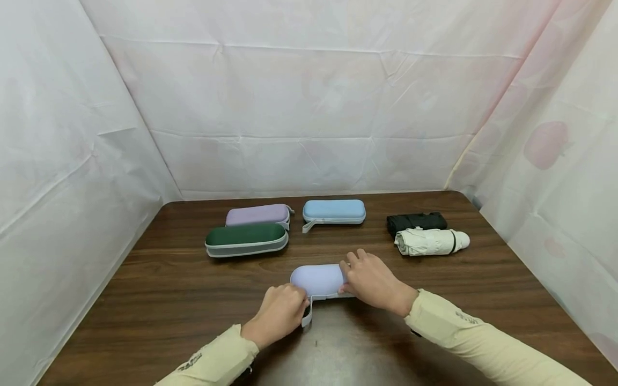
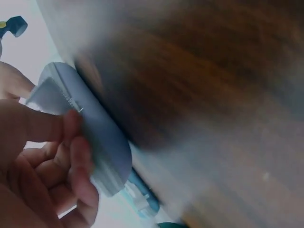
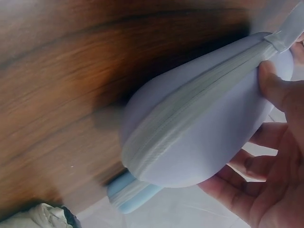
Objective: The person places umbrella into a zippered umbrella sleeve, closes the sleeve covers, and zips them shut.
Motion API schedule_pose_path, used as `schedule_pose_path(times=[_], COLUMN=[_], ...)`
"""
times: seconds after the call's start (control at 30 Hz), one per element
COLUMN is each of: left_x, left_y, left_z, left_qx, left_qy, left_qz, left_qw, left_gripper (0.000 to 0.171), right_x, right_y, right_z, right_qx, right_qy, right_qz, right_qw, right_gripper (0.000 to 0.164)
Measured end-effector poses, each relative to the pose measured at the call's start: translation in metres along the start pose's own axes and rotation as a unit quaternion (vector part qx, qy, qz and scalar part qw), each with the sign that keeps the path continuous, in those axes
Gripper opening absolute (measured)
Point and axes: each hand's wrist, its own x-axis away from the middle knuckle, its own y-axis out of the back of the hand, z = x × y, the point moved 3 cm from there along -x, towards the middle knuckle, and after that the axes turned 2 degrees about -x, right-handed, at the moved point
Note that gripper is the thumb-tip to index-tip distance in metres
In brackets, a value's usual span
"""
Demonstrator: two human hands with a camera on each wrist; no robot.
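Observation:
A lavender zip-up glasses case [image 1: 318,279] lies on the table in front of me, with a pale grey zipper band [image 3: 166,118] and a grey strap [image 1: 307,316] at its left front. My left hand [image 1: 281,311] pinches at the zipper edge near the strap, its thumb and fingertips close together in the left wrist view. Over the other end, my right hand [image 1: 374,281] grips the case, thumb at the front and fingers across the top and far side. In the right wrist view the zipper band runs along the side and looks closed.
Behind, to the left, a dark green case [image 1: 246,236] sits in front of a purple case [image 1: 258,214]. A light blue case [image 1: 334,209] lies at the back middle. To the right, a white folded umbrella [image 1: 429,242] rests before a black one [image 1: 415,221]. White sheets surround the wooden table [image 1: 169,300].

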Motion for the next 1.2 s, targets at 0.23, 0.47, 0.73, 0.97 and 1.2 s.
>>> schedule_pose_path(times=[0.23, 0.47, 0.73, 0.97, 1.2], left_x=[-0.003, -0.007, -0.015, -0.019, -0.019], left_y=[0.011, -0.001, -0.003, -0.001, 0.000], left_z=[0.020, 0.054, 0.050, 0.046, 0.043], left_qx=[0.049, 0.197, 0.255, 0.237, 0.239], left_qy=[0.066, 0.091, 0.057, 0.056, 0.064], left_qz=[0.090, 0.128, 0.116, 0.095, 0.097], left_qw=[0.9926, 0.9677, 0.9583, 0.9653, 0.9641], left_gripper=[0.040, 0.065, 0.062, 0.059, 0.060], right_x=[0.014, 0.045, 0.056, 0.060, 0.063], right_y=[-0.007, -0.009, -0.011, -0.012, -0.011], right_z=[-0.016, -0.044, -0.055, -0.057, -0.057], right_qx=[-0.087, -0.229, -0.287, -0.288, -0.289], right_qy=[0.005, -0.039, -0.054, -0.054, -0.055], right_qz=[0.025, 0.083, 0.061, 0.040, 0.029], right_qw=[0.996, 0.969, 0.954, 0.955, 0.955], right_gripper=[0.058, 0.071, 0.072, 0.069, 0.068])
